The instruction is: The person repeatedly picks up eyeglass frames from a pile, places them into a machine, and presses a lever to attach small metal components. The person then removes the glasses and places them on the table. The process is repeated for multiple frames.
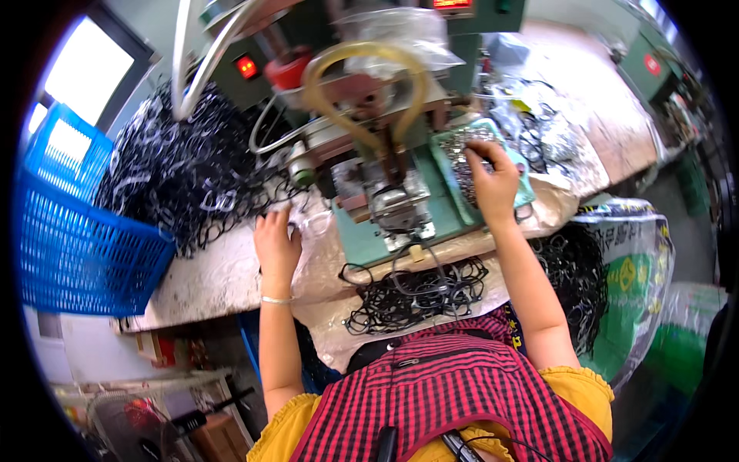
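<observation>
One head view only, looking steeply down from above the person's chest; it faces forward over the bench [223, 277], near the machine [385, 185]; edges bend at the rim; basket [77, 246] far left.

- Left hand [277, 245] lies palm down, fingers loosely curled, forearm stretched forward.
- Right hand [491, 181] reaches further ahead, fingers bent downward, pinching.

The basket [73, 223] is bright blue. The heap of frames [181, 173] beside it is black, some seemingly clear. The machine [369, 154] has a teal-green base, a yellowish hose [362, 61] and a red knob [291, 69]. The apron [446, 393] is red-and-black checked over yellow sleeves [585, 385]. The sack [639, 269] shows green and yellow.
</observation>
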{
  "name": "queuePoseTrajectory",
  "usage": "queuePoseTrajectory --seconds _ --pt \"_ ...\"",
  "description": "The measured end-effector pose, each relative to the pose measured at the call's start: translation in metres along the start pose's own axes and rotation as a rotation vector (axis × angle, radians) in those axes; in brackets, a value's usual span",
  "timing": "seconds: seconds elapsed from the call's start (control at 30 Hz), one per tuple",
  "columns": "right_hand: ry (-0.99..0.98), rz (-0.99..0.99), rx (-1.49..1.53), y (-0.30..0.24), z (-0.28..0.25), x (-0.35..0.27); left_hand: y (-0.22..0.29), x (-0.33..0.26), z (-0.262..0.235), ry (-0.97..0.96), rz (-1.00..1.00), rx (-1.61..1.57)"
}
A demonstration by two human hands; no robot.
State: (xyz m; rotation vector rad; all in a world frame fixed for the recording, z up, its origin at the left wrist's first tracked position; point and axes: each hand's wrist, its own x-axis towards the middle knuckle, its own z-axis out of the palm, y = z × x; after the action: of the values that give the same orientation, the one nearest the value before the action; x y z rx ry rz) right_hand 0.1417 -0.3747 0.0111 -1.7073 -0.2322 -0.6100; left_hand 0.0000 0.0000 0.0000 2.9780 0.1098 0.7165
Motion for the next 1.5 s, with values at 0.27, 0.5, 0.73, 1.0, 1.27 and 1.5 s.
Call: queuePoseTrajectory --seconds 0.27,0.5,0.73,1.0,1.27,1.5 --pt "0.007 -0.021 -0.168 -0.020 -0.072 -0.032 0.007 -0.008 0.055 0.245 -0.144 -0.287" --pt "-0.239 -0.061 0.224 -0.080 0.001 -0.014 0.016 -0.004 0.040 -0.150 -0.046 -0.153" --pt "-0.267 0.166 0.489 -0.080 0.023 -0.025 0.007 -0.008 0.053 0.402 -0.188 -0.280" --pt "-0.290 0.349 0.608 -0.125 0.016 -0.036 0.115 0.018 -0.053 0.770 -0.128 -1.185" --pt "-0.257 -0.225 -0.707 0.001 -0.033 -0.003 0.181 0.027 -0.069 0.239 0.633 -0.772" --pt "-0.170 -0.341 -0.606 0.034 -0.045 -0.006 0.181 0.026 -0.063 0.230 0.618 -0.728"
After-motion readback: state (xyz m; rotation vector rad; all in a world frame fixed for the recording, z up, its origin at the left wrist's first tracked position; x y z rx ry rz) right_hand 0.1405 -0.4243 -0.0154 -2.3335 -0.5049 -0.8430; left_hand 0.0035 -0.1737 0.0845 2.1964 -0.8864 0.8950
